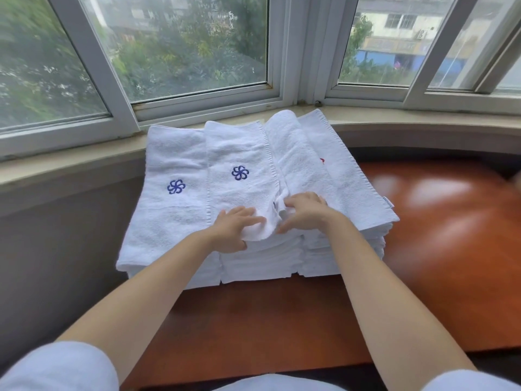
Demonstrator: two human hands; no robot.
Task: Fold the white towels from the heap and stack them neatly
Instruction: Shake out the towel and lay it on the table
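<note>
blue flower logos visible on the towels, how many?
2. One blue logo on the leftmost stack's top towel, one on the stack right of it. A dark fleck by the hands and a red mark farther right may be partly hidden logos.
</note>
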